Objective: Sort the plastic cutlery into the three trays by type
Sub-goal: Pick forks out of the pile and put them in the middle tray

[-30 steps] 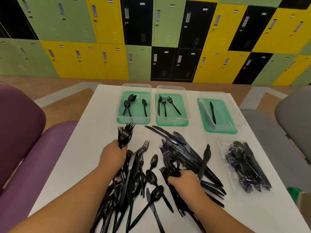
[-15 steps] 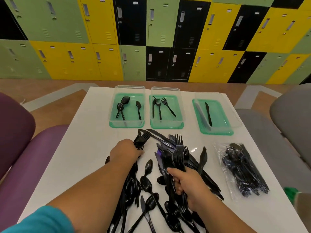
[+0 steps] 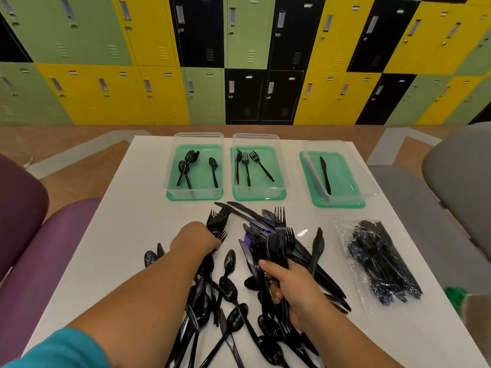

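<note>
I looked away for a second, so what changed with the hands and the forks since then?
The right hand has lifted its bunch of forks out of the pile, tines up. The left hand kept its own fork bunch and moved toward the trays. The three trays and the bagged cutlery are unchanged.

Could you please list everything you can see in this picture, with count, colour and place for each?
Trays: three, clear on green bases, table's far side.
Spoons: three, black, left tray.
Forks: three, black, middle tray.
Knife: one, black, right tray.
Loose cutlery pile: many, black, table's near half.
Bagged cutlery: one clear bag, right.
Table: one, white.
Lockers: many, green, yellow, black, behind.
Left hand: gripping forks.
Right hand: gripping forks.
</note>
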`<action>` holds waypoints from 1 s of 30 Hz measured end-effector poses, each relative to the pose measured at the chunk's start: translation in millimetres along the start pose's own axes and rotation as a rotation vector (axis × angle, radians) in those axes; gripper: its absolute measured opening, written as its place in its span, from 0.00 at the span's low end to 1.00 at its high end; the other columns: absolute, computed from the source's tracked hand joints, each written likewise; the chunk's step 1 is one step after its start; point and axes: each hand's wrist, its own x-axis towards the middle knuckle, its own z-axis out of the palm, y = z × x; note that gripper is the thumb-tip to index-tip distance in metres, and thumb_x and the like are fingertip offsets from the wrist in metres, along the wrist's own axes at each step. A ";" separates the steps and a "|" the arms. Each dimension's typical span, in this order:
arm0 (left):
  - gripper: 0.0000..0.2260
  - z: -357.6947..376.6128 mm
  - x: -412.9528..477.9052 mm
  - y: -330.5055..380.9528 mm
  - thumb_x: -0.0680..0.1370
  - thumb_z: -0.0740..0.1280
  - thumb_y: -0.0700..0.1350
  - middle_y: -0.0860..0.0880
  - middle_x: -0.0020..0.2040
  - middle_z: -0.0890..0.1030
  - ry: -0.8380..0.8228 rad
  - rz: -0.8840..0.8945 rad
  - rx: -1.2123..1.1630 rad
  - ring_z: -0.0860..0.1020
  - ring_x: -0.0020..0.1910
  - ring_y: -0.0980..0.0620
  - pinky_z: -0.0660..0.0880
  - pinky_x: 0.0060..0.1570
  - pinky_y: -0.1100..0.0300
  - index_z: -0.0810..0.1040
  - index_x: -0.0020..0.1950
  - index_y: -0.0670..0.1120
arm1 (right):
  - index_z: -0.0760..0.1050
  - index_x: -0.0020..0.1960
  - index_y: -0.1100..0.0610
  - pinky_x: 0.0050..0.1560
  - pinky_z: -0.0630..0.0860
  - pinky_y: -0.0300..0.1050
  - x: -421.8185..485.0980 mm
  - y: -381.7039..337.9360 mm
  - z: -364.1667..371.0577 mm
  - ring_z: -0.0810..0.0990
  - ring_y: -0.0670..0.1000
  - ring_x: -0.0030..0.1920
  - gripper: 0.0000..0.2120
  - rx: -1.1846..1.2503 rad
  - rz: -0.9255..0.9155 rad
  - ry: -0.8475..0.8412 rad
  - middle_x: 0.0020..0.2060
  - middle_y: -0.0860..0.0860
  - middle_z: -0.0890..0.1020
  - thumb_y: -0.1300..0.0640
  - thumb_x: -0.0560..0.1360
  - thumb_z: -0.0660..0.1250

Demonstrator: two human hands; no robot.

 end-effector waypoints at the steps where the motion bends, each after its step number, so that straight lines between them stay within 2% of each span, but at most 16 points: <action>1: 0.11 -0.4 0.7 -1.2 0.68 0.72 0.47 0.48 0.36 0.73 -0.003 -0.001 -0.034 0.75 0.40 0.48 0.72 0.39 0.58 0.70 0.36 0.44 | 0.74 0.42 0.55 0.28 0.64 0.41 -0.3 0.1 0.3 0.63 0.47 0.23 0.06 0.001 0.000 -0.003 0.23 0.50 0.65 0.55 0.73 0.70; 5: 0.09 -2.1 0.0 -4.9 0.67 0.71 0.46 0.48 0.36 0.75 -0.004 0.009 -0.081 0.74 0.35 0.50 0.71 0.36 0.60 0.72 0.35 0.44 | 0.74 0.42 0.56 0.28 0.64 0.41 0.5 1.6 -1.2 0.63 0.47 0.23 0.06 0.013 -0.007 -0.002 0.24 0.51 0.66 0.55 0.73 0.71; 10: 0.11 -8.1 -3.5 -5.7 0.72 0.70 0.49 0.46 0.38 0.77 0.029 0.102 -0.102 0.75 0.40 0.47 0.70 0.38 0.59 0.77 0.42 0.41 | 0.77 0.46 0.56 0.27 0.64 0.40 0.5 0.0 -3.6 0.65 0.47 0.24 0.05 0.002 -0.029 0.019 0.26 0.50 0.71 0.55 0.75 0.69; 13: 0.14 -19.0 -11.7 -5.2 0.77 0.66 0.51 0.45 0.40 0.76 0.086 0.169 -0.150 0.74 0.42 0.46 0.68 0.41 0.58 0.79 0.49 0.40 | 0.78 0.51 0.53 0.29 0.66 0.39 -1.7 -4.9 -1.1 0.69 0.46 0.28 0.05 -0.073 -0.032 -0.022 0.30 0.50 0.76 0.53 0.77 0.66; 16: 0.13 -32.0 -21.7 -8.4 0.79 0.63 0.50 0.44 0.41 0.77 0.125 0.192 -0.302 0.74 0.42 0.45 0.67 0.41 0.58 0.78 0.50 0.40 | 0.77 0.53 0.52 0.37 0.70 0.42 -1.7 -8.5 9.1 0.78 0.46 0.33 0.07 -0.145 -0.036 -0.087 0.38 0.49 0.84 0.53 0.79 0.62; 19: 0.11 -39.9 -31.1 -18.5 0.80 0.60 0.49 0.43 0.46 0.81 0.105 0.203 -0.478 0.75 0.39 0.47 0.69 0.39 0.57 0.77 0.50 0.42 | 0.75 0.52 0.54 0.45 0.75 0.48 1.8 -7.5 24.7 0.80 0.50 0.35 0.08 -0.131 0.006 -0.149 0.34 0.51 0.81 0.52 0.80 0.60; 22: 0.11 -40.8 -40.1 -36.8 0.81 0.59 0.48 0.43 0.41 0.84 0.061 0.189 -0.658 0.78 0.32 0.48 0.72 0.36 0.57 0.75 0.52 0.43 | 0.74 0.49 0.54 0.33 0.71 0.43 8.0 -4.4 41.5 0.71 0.48 0.28 0.09 -0.147 0.040 -0.165 0.29 0.49 0.74 0.49 0.79 0.61; 25: 0.09 -38.1 -46.0 -64.3 0.80 0.60 0.49 0.40 0.38 0.84 0.063 0.151 -0.702 0.79 0.30 0.45 0.74 0.36 0.55 0.74 0.52 0.44 | 0.75 0.46 0.52 0.31 0.67 0.40 10.3 -2.2 55.3 0.67 0.47 0.27 0.08 -0.258 0.008 -0.178 0.27 0.48 0.69 0.48 0.77 0.66; 27: 0.10 -37.4 -51.9 -79.6 0.80 0.61 0.50 0.39 0.40 0.84 0.060 0.118 -0.736 0.81 0.34 0.42 0.78 0.39 0.50 0.73 0.53 0.44 | 0.76 0.45 0.53 0.32 0.68 0.38 11.5 -1.7 62.6 0.70 0.47 0.30 0.05 -0.404 -0.027 -0.192 0.30 0.47 0.72 0.52 0.75 0.69; 28: 0.10 -36.5 -54.9 -86.2 0.80 0.61 0.50 0.39 0.39 0.83 0.064 0.103 -0.775 0.81 0.33 0.42 0.79 0.37 0.51 0.72 0.53 0.44 | 0.77 0.45 0.55 0.34 0.70 0.39 14.2 0.4 65.8 0.72 0.48 0.32 0.05 -0.536 -0.065 -0.176 0.33 0.49 0.75 0.54 0.73 0.70; 30: 0.08 -35.4 -64.4 -94.4 0.81 0.61 0.47 0.39 0.35 0.79 0.063 0.078 -0.867 0.78 0.26 0.46 0.77 0.27 0.59 0.71 0.52 0.42 | 0.79 0.48 0.59 0.38 0.70 0.38 20.3 5.5 74.0 0.76 0.51 0.39 0.09 -0.861 -0.157 -0.101 0.39 0.53 0.80 0.55 0.72 0.70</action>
